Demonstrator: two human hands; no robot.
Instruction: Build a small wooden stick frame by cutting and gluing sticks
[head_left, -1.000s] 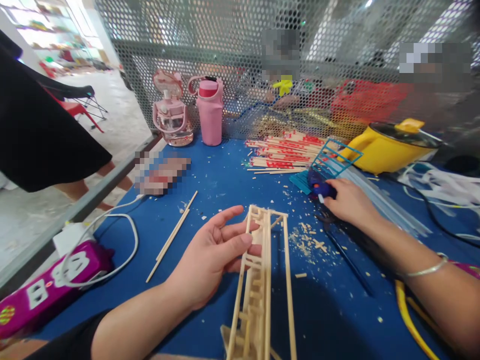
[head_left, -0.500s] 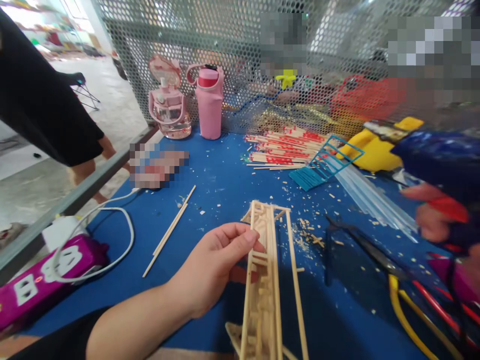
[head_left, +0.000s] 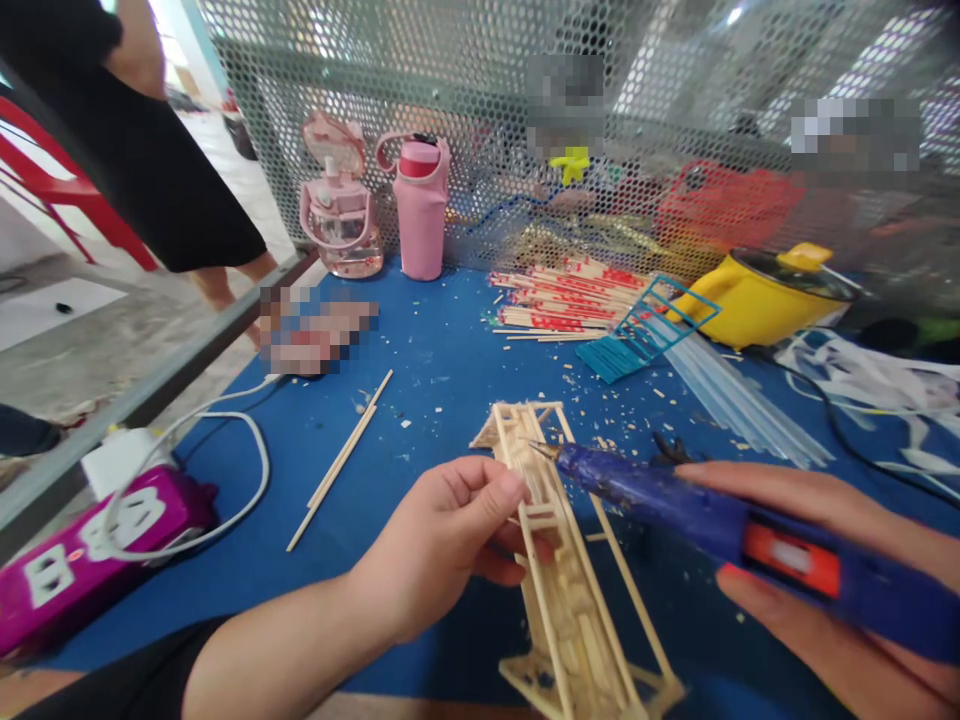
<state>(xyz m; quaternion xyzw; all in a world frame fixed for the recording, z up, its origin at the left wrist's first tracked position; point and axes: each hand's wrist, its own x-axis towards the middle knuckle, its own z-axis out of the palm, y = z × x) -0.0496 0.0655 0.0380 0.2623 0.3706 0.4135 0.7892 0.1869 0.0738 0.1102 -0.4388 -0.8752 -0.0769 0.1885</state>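
My left hand (head_left: 454, 535) grips the long frame of thin wooden sticks (head_left: 559, 550) by its near-left rail, thumb on top and fingers beneath. The frame lies lengthwise towards me, with short rungs and glued-looking pieces inside. From the right, my right hand (head_left: 817, 560) is closed around a blue pen-shaped hot glue gun (head_left: 675, 500) with an orange panel. Its metal tip points left, over the upper end of the frame; whether it touches the wood I cannot tell.
Two loose sticks (head_left: 341, 460) lie left of the frame. Behind are bundled sticks (head_left: 570, 290), a teal plastic rack (head_left: 622, 350), clear glue sticks (head_left: 742, 400) and a yellow pot (head_left: 765, 305). A purple power strip (head_left: 112, 550), pink bottles (head_left: 421, 215) and a mesh panel (head_left: 465, 60) border the table.
My right hand has brought the glue gun in from the right edge to above the frame. The frame's lower end has swung right in my left hand. A person at left has shifted.
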